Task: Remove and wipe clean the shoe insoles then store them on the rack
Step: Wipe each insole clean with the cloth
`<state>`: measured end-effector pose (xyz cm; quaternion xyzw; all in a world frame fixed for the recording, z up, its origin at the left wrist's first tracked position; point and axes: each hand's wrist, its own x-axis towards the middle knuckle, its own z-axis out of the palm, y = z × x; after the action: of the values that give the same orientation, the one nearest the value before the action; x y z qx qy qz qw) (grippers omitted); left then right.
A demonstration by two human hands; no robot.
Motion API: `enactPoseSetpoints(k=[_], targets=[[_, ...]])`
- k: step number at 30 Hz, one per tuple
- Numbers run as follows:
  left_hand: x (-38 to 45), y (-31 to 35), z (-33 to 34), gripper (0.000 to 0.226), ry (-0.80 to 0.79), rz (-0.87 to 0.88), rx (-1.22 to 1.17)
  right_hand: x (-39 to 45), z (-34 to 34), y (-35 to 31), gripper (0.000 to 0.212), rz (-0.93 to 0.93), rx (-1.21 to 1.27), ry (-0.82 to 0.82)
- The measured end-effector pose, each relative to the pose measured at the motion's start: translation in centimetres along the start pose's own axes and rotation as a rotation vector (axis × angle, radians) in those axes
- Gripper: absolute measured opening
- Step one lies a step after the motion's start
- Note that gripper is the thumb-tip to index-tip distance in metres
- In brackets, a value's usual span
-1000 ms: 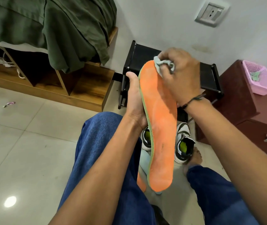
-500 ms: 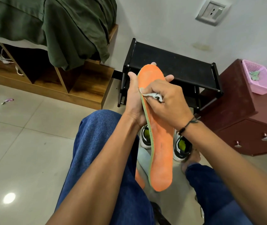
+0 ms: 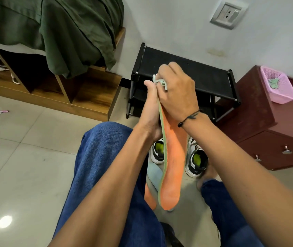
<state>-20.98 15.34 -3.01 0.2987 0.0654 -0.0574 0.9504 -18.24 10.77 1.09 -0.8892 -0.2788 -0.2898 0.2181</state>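
Fingers of your left hand point(image 3: 151, 111) wrap the upper part of the orange insole point(image 3: 173, 157) from behind, thumb tip up near its top edge, holding it nearly upright between your knees. Your right hand point(image 3: 176, 91) covers the toe end from the front; its fingers are curled and pinch a small pale-green cloth point(image 3: 160, 81) against the insole, with a bit of the cloth poking out just past the knuckles, touching your left thumb.

Below your fingers the insole hangs down with its orange face toward you and a green rim along its left edge — the heel end reaches down between your jeans-clad legs. Just behind it a second orange insole point(image 3: 150, 198) shows, mostly hidden; I cannot tell what it rests on.

Beyond your fingers stands the black shoe rack point(image 3: 204, 77) against the wall. Beneath your wrists, on the floor point(image 3: 26, 157), sit two black-and-white shoes point(image 3: 195, 157) with yellow-green linings, one on each side of the held insole.

Off to the right of your fingers — a pink basket point(image 3: 281, 93) on a dark red cabinet point(image 3: 267, 132).
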Motion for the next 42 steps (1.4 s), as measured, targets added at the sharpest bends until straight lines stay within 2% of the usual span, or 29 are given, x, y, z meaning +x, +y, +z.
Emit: enactPoseSetpoints(k=[3, 7, 12, 14, 16, 19, 22, 24, 27, 31, 33, 38, 40, 42], targets=[[-0.3, 0.5, 0.0, 0.063, -0.044, -0.086, 0.007, 0.7, 0.7, 0.8, 0.008, 0.013, -0.097, 0.022], [-0.2, 0.8, 0.0, 0.076, -0.022, -0.126, 0.042, 1.0, 0.9, 1.4, 0.005, 0.096, -0.153, 0.020], [-0.3, 0.5, 0.2, 0.083, -0.063, -0.160, 0.051, 1.9, -0.4, 2.8, 0.017, 0.273, -0.282, -0.099], [-0.4, 0.5, 0.2, 0.086, -0.059, -0.176, 0.056, 2.0, -1.1, 3.6, 0.016, 0.387, -0.184, -0.006], [-0.4, 0.7, 0.1, 0.092, -0.054, -0.181, 0.033, 2.0, -1.7, 3.8, 0.013, 0.441, -0.053, 0.155], [-0.2, 0.9, 0.2, 0.091, -0.064, -0.147, 0.018, 1.2, -1.9, 2.6, 0.008, 0.349, 0.090, 0.206], [0.1, 0.2, 0.1, 0.074, -0.040, -0.060, -0.047, -0.8, -1.1, 0.4, 0.006, 0.162, 0.139, 0.037], [0.1, -0.3, -0.1, 0.062, -0.033, -0.001, -0.058, -1.9, -0.3, -0.3, 0.019, 0.110, 0.106, -0.047], [0.0, -0.4, -0.4, 0.058, 0.019, 0.011, -0.035, -1.7, 0.1, -0.1, 0.034, 0.043, -0.038, -0.011], [0.0, 0.0, -0.4, 0.057, 0.007, -0.039, -0.067, -0.6, 1.0, 1.0, 0.031, -0.108, -0.313, 0.088], [-0.2, 0.2, -0.3, 0.062, 0.006, -0.058, -0.068, -0.5, 1.3, 1.5, 0.030, -0.109, -0.383, 0.110], [-0.5, 0.3, 0.0, 0.070, -0.016, -0.106, -0.004, 0.2, 1.1, 2.2, 0.012, 0.109, -0.557, 0.057], [-0.5, 0.2, -0.1, 0.074, -0.032, -0.131, 0.021, 0.9, 0.2, 2.9, 0.005, 0.288, -0.466, -0.068], [-0.6, 0.4, -0.1, 0.080, -0.027, -0.143, 0.023, 1.3, -0.8, 4.0, 0.014, 0.450, -0.277, -0.069]])
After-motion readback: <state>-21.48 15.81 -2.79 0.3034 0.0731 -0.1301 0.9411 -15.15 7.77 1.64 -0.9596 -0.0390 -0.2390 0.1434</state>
